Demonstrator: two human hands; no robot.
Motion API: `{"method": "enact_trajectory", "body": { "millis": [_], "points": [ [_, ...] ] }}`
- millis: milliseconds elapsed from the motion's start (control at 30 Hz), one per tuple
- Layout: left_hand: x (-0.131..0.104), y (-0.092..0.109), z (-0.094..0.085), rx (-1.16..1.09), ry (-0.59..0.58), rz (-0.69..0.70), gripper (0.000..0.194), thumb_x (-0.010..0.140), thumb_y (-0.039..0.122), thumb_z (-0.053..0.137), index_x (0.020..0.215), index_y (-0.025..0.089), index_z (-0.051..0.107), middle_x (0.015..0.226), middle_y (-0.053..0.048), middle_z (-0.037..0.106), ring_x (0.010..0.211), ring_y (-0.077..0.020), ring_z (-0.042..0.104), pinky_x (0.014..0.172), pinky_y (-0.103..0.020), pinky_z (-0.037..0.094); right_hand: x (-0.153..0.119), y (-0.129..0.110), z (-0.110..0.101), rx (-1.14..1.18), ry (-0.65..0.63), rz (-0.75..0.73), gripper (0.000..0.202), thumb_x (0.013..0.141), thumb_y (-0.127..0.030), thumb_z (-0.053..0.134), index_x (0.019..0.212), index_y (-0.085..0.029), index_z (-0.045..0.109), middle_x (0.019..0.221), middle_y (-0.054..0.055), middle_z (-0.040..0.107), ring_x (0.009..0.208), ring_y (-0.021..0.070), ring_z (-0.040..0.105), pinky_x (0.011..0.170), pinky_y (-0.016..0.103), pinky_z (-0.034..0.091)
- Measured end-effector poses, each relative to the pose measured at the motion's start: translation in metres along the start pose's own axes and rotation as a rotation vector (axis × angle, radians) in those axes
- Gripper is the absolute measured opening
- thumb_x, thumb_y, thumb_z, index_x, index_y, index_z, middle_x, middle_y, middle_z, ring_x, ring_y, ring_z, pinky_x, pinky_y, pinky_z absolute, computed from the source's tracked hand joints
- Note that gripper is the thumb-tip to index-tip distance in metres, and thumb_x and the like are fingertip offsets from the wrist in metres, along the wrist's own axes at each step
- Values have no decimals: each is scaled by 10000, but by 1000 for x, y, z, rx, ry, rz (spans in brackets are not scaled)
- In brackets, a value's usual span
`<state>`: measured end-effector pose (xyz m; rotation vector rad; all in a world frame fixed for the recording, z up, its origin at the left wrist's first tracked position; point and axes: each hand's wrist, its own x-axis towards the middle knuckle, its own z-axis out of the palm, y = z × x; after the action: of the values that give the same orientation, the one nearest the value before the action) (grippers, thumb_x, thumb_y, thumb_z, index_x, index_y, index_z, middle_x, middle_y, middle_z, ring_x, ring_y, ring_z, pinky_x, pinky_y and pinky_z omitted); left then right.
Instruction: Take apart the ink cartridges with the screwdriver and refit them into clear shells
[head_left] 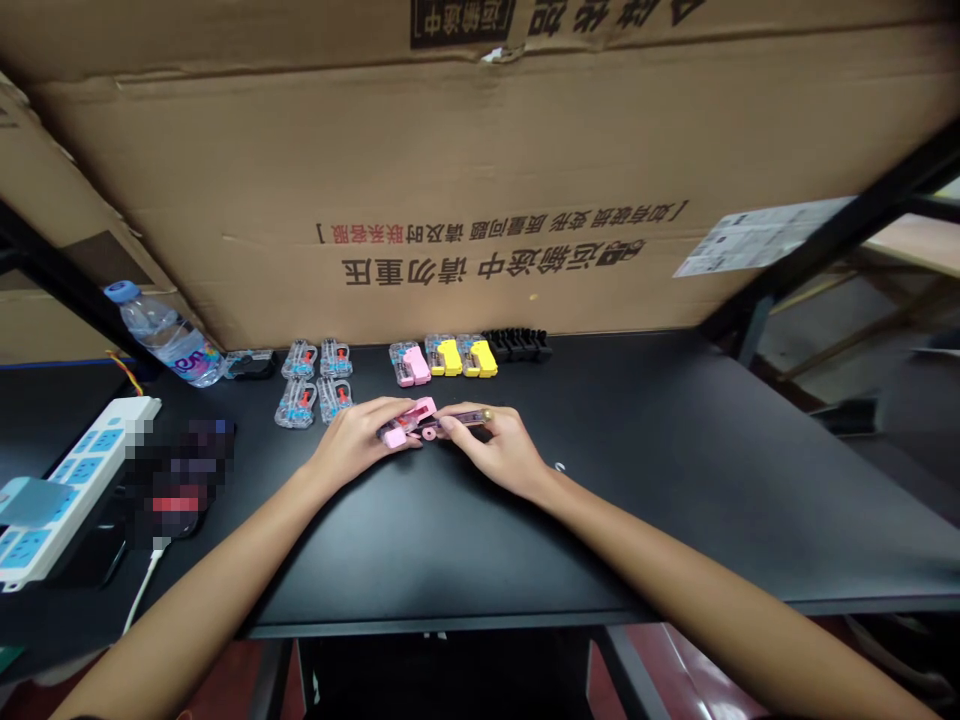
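My left hand [360, 435] is closed around a small pink and clear plastic device [399, 430] with red bits inside, held just above the black table. Pinched in my right hand [499, 450] is a slender see-through stick [472, 416] with a gold-coloured end. Its other end points at the device; whether they touch, I cannot tell. A small round pink piece [429, 433] shows between the hands. Beyond them lie a pink and clear device [410, 365] and two yellow and clear ones [448, 356]. Several clear cases with blue and red parts [298, 403] lie to the left.
A row of black plastic parts [519, 345] stands against the large cardboard box [480, 160] at the back. At left are a water bottle [169, 335], a white power strip [79, 485] and a blurred-out phone [176, 480] with a white cable [142, 590]. A tiny white bit [560, 467] lies near my right wrist.
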<state>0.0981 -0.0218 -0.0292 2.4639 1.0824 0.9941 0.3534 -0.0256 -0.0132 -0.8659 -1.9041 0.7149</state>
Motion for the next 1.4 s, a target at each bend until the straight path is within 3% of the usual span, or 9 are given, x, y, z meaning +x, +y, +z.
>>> {"method": "enact_trajectory", "body": {
  "millis": [167, 267, 367, 533, 900, 1167, 1233, 1300, 1400],
  "points": [
    [2, 0, -6, -63, -19, -58, 534, 911, 501, 833, 1361, 234, 724, 1314, -102, 786, 1151, -283, 784, 1026, -447, 634, 2, 6, -10, -43, 0, 13, 263, 1054, -312, 607, 925, -188, 800, 908, 60, 830, 807, 203, 780, 788, 318, 615],
    [2, -1, -10, -82, -39, -66, 445, 967, 471, 783, 1345, 243, 734, 1323, -90, 786, 1179, -276, 777, 1037, -439, 628, 4, 5, -13, -37, -14, 3, 266, 1058, -317, 597, 939, -193, 800, 903, 60, 820, 795, 204, 768, 783, 326, 608],
    [1, -1, -13, -39, -42, -71, 365, 1036, 409, 702, 1364, 250, 715, 1350, -84, 775, 1191, -266, 774, 1028, -422, 630, 5, 0, -12, -43, -106, -22, 258, 1070, -337, 596, 1028, -210, 816, 974, 69, 825, 873, 216, 772, 817, 339, 600],
    [2, 3, -18, 0, -10, -143, 421, 1037, 370, 686, 1435, 254, 615, 1284, -72, 799, 1141, -252, 793, 972, -377, 640, 5, -1, -8, -105, -252, -9, 250, 1081, -329, 597, 1111, -227, 823, 1058, 68, 834, 961, 226, 752, 911, 375, 559],
    [3, 8, -26, 20, 33, -182, 277, 1002, 292, 670, 1258, 259, 570, 1198, -43, 799, 1047, -222, 804, 874, -322, 615, 12, 19, -35, -190, -50, 82, 267, 1010, -298, 595, 849, -220, 793, 891, 47, 830, 834, 240, 787, 837, 370, 596],
    [8, 18, -29, 61, 111, -69, 112, 997, 283, 680, 1085, 228, 637, 996, -14, 751, 884, -177, 734, 791, -290, 570, 17, 11, -42, -203, 96, 82, 292, 1003, -336, 615, 788, -211, 768, 781, 50, 805, 742, 238, 778, 791, 368, 601],
    [8, 16, -27, 74, 93, -61, 113, 1006, 293, 676, 1093, 228, 644, 1009, -13, 752, 892, -179, 734, 851, -316, 584, 16, 12, -42, -201, 107, 64, 295, 1007, -347, 622, 787, -213, 766, 804, 56, 811, 763, 240, 781, 798, 369, 605],
    [7, 13, -25, 103, 89, -56, 127, 1005, 313, 690, 1095, 231, 653, 1039, -10, 768, 918, -188, 743, 1013, -389, 571, 16, 14, -41, -187, 94, 53, 280, 1010, -355, 627, 820, -214, 775, 855, 62, 823, 804, 242, 786, 805, 367, 610],
    [5, 7, -22, 168, 98, -56, 159, 999, 344, 713, 1104, 237, 660, 1081, -11, 795, 965, -210, 754, 1205, -511, 451, 14, 17, -37, -169, 32, 46, 266, 1022, -359, 621, 883, -212, 793, 935, 70, 831, 870, 239, 790, 822, 361, 610]
  ]
}}
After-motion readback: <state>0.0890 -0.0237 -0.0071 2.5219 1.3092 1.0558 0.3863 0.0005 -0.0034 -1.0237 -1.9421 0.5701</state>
